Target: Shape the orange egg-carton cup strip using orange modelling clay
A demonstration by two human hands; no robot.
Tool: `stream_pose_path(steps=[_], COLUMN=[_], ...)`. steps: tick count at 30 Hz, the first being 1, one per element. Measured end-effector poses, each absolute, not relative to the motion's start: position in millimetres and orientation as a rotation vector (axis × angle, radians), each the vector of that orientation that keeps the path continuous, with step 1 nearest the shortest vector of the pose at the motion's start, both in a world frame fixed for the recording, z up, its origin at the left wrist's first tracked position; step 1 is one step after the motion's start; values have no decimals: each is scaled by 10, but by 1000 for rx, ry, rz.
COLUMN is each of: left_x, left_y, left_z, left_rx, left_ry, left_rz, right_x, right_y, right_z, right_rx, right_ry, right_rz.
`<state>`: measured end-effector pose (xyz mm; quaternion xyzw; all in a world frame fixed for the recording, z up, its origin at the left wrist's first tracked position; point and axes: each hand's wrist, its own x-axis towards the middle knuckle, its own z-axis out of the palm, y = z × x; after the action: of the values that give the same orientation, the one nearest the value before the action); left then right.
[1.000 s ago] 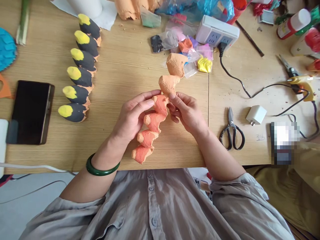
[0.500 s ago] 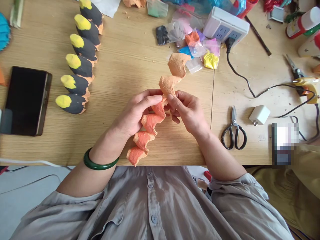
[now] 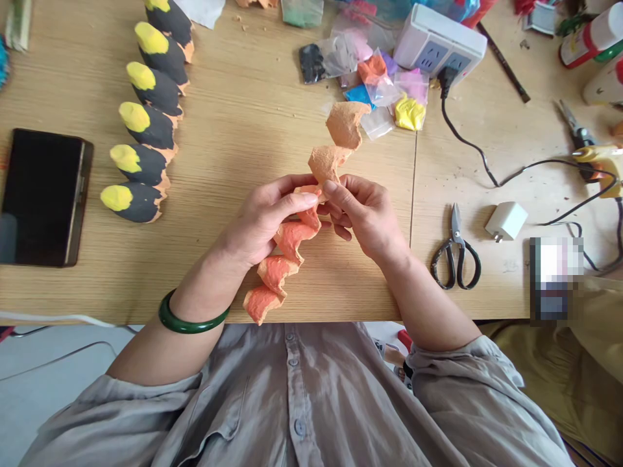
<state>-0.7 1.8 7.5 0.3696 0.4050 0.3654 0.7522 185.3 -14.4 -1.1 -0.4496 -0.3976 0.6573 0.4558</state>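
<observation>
The left hand (image 3: 257, 217) pinches the scalloped strip (image 3: 292, 240) between thumb and fingers, while the right hand (image 3: 372, 211) grips it just beside. Smoothing the coral layer at the left thumb seems to be the step in hand; the lobes beyond both hands are plain peach. The next move probably calls for steady right-hand support and light left-thumb pressure. Beyond the right hand, clear bags hold soft-looking material: a black bag (image 3: 311, 63), an orange bag (image 3: 374, 68) and a yellow bag (image 3: 409, 113). Far right of that hand, a bottle's (image 3: 591, 37) contents cannot be told
</observation>
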Motion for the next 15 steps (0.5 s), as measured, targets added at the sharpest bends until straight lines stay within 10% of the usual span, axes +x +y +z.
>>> stream_pose_path(steps=[15], left_x=[5], left_y=[4], left_z=[31], left_rx=[830], left_ry=[891], left_rz=[860], right_x=[1873], right_y=[-131], right_z=[39], right_rx=[-1113], right_ry=[-984], right_rz=[1672])
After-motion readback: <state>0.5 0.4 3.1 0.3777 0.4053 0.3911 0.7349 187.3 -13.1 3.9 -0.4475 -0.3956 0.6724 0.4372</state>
